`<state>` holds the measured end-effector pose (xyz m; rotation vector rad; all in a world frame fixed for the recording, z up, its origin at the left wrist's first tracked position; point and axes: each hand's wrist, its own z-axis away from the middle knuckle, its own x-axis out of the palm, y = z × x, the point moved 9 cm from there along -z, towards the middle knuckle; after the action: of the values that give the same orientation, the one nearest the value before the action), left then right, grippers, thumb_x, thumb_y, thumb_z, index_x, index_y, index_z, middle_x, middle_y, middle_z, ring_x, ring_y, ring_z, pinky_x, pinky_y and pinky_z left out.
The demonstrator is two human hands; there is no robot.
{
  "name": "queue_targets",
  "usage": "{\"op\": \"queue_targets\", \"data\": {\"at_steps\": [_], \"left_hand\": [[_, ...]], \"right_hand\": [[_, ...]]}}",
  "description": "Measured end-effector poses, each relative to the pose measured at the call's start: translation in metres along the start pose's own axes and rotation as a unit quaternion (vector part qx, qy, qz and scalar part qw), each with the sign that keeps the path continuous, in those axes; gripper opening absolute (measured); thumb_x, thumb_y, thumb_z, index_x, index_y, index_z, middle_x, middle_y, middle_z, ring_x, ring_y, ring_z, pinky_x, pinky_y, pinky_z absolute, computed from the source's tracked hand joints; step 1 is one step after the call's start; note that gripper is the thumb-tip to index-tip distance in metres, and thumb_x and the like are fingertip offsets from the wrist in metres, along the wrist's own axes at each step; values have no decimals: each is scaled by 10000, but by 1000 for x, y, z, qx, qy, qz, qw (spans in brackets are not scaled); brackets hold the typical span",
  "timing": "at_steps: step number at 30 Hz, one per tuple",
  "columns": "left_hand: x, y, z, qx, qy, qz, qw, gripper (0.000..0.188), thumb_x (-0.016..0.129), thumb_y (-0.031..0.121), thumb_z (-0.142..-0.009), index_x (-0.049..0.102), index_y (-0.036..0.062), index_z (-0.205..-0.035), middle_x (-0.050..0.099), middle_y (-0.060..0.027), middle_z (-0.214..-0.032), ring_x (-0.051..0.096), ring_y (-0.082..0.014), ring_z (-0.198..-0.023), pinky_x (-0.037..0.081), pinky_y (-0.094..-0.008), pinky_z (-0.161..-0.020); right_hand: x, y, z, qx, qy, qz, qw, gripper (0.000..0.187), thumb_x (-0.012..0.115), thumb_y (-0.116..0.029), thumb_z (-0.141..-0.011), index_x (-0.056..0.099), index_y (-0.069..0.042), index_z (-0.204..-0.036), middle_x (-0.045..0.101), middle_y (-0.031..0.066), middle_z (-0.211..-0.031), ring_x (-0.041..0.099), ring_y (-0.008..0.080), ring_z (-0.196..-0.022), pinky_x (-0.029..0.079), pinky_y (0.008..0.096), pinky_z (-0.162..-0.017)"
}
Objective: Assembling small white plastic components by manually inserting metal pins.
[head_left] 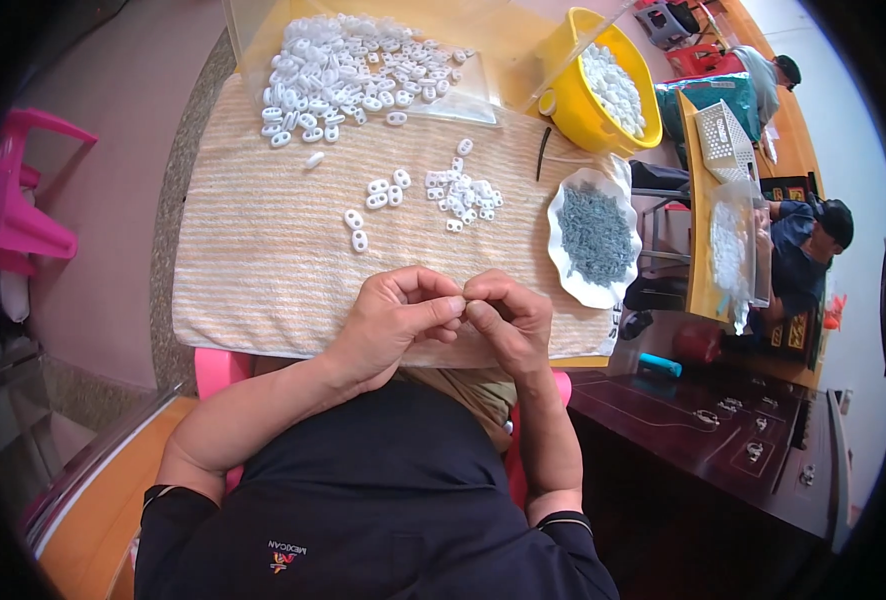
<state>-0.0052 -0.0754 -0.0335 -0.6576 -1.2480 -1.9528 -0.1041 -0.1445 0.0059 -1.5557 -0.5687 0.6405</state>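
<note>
Close to the near edge of a striped beige towel point(263, 240), my left hand point(398, 315) and my right hand point(511, 318) meet with thumbs and fingers pinched together. Whatever sits between the fingertips is too small and covered to make out. Beyond my left hand lie several white oval pieces with two holes each point(378, 194), two of them end to end. A cluster of smaller white pieces with holes point(463, 196) is spread at the towel's middle. To the right, a white scalloped dish point(563, 277) holds many tiny grey-blue slivers point(595, 235).
A clear bin point(508, 75) at the back has white oval pieces point(328, 70) spilling from it. Beside it stands a yellow tub point(553, 110) of white pieces. A thin black tool point(543, 153) lies near. Pink stool left point(25, 215); people at another table point(700, 240) right.
</note>
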Motion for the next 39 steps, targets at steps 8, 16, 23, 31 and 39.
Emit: {"op": "queue_targets", "data": {"at_steps": [8,16,23,31,39], "left_hand": [[-5,2,-4,-7,23,-15,1000,161,631,51,-895,635,-1,-1047,669,-68,-920,650,-120,-800,559,-245,-732],[-8,0,-6,-28,26,-19,999,205,611,30,-901,617,-14,-1101,669,-88,-961,659,-132,-833,563,-256,-776],[-6,4,-6,-14,22,-16,1000,185,610,21,-899,615,-43,-1073,656,-87,-965,647,-124,-832,554,-252,-781],[-7,5,-5,-8,32,-25,999,184,635,25,-879,626,-39,-1052,667,-77,-913,645,-123,-792,537,-243,-739],[-9,2,-6,-8,23,-35,999,188,617,22,-894,611,-29,-1076,668,-104,-939,666,-149,-823,567,-264,-757]], "right_hand": [[-3,11,-4,56,35,-62,996,63,615,-7,-890,616,34,-938,618,70,-919,590,114,-848,481,243,-756],[-3,15,-6,57,33,-58,996,77,609,-31,-904,607,43,-924,601,83,-898,551,122,-821,441,235,-744],[-3,18,-5,72,28,-56,995,70,636,-34,-886,617,26,-917,597,63,-914,569,115,-850,464,247,-770],[-5,17,-5,78,45,-59,994,81,639,-39,-884,617,35,-910,597,68,-913,569,117,-841,470,247,-758],[-5,16,-5,67,45,-56,995,85,625,-37,-894,613,44,-914,592,74,-910,590,114,-803,491,242,-729]]}}
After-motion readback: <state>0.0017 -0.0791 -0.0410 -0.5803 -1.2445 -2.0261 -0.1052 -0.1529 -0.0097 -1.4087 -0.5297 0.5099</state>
